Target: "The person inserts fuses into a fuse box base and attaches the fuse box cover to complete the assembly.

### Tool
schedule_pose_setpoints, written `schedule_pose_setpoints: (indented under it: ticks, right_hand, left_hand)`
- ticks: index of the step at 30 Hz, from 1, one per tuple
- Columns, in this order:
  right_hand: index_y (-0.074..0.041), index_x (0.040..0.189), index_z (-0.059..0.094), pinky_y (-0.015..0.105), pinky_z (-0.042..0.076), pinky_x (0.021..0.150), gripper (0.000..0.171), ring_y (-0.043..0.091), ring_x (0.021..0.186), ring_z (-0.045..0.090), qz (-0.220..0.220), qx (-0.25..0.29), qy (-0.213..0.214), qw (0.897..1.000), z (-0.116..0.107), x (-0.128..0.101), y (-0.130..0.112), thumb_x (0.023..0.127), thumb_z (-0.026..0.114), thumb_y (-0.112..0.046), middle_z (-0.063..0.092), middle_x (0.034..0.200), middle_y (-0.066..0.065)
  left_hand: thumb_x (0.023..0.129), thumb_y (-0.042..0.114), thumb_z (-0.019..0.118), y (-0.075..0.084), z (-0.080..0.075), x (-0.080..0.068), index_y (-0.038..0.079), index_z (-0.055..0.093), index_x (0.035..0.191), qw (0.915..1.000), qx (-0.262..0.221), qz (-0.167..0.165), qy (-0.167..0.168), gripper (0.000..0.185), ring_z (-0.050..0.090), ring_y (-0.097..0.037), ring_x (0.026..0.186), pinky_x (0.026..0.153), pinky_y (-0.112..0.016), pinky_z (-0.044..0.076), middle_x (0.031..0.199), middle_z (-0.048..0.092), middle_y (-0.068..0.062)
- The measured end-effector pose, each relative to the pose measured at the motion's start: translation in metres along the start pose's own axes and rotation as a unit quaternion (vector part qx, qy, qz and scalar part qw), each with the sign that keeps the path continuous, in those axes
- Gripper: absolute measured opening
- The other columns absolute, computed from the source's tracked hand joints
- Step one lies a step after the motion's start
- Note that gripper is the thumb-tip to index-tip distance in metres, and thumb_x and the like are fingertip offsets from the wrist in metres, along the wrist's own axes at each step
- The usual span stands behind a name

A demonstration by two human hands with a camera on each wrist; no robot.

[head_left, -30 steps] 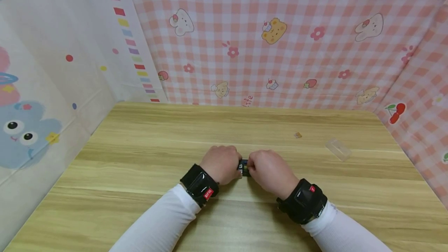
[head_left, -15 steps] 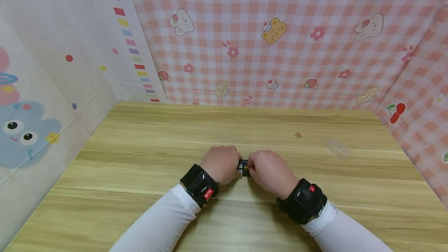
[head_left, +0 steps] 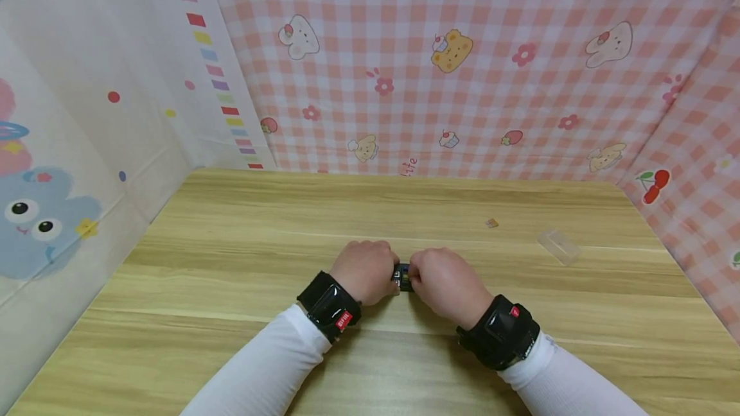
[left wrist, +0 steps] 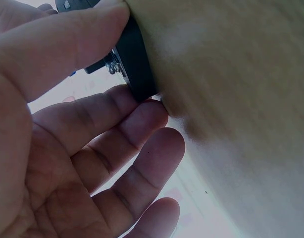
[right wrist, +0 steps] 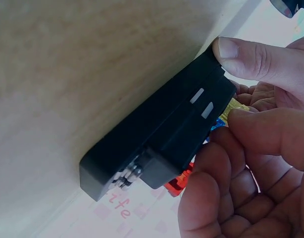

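Working from the left edge of the light wooden desk [head_left: 231, 255] inward, I have my left hand [head_left: 365, 270] near the middle of the desk, somewhat toward its front edge, fingers curled and pinching the left end of the small black plastic block with metal screws and coloured inserts [right wrist: 162, 144]. On the left wrist view the thumb [left wrist: 68, 42] sits over the block's top edge and the index finger [left wrist: 117, 126] props it from below, the other fingers loosely curled and free. The block rests against the desk surface between both hands.

My right hand [head_left: 445, 284] grips the other end: on the right wrist view the thumb [right wrist: 256, 59] presses the block's upper corner, and a finger [right wrist: 271, 131] bears on a small yellow insert [right wrist: 233, 106] seated in it; a blue and a red insert [right wrist: 177, 181] show beside it. I judge the step to be seating or pulling that yellow piece, so I would keep the left pinch firm as the anchor, hold the block flat to the desk, and work the yellow piece straight along its slot, not sideways.

Further toward the right edge, well apart, lie a tiny yellowish loose piece [head_left: 492, 223] and a clear plastic cover [head_left: 558, 246]
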State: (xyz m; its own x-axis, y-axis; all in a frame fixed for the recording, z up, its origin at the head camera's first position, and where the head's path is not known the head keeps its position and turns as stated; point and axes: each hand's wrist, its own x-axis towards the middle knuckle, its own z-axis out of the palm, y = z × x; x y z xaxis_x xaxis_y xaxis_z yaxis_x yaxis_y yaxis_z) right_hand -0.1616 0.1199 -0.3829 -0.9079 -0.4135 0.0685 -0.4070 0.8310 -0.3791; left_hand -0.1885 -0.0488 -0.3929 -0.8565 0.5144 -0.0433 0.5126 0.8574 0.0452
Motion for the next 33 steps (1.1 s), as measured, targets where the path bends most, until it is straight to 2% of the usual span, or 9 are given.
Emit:
schedule_pose_setpoints:
  ticks: [15,33]
  right_hand:
    - [-0.013,0.075,0.074,0.022,0.039,0.054,0.018,0.007,0.059,0.049,-0.012,-0.004,0.01,1.0,0.0011,-0.0004,0.0008,0.09,0.077,-0.003,0.061,0.068,-0.009]
    - [-0.013,0.077,0.075,0.023,0.039,0.054,0.016,0.008,0.059,0.049,-0.006,-0.002,0.007,1.0,0.0009,0.0005,0.0003,0.09,0.077,-0.004,0.062,0.068,-0.009]
  left_hand:
    - [0.082,0.042,0.089,0.0003,-0.0018,-0.0015,0.02,0.076,0.085,1.0,-0.006,-0.001,-0.003,0.025,0.057,-0.013,0.07,0.069,-0.034,0.048,0.086,0.068,0.003]
    - [0.083,0.043,0.088,0.0005,-0.0014,-0.0008,0.02,0.076,0.087,1.0,0.0,-0.002,-0.008,0.026,0.057,-0.014,0.07,0.069,-0.034,0.048,0.087,0.068,0.003]
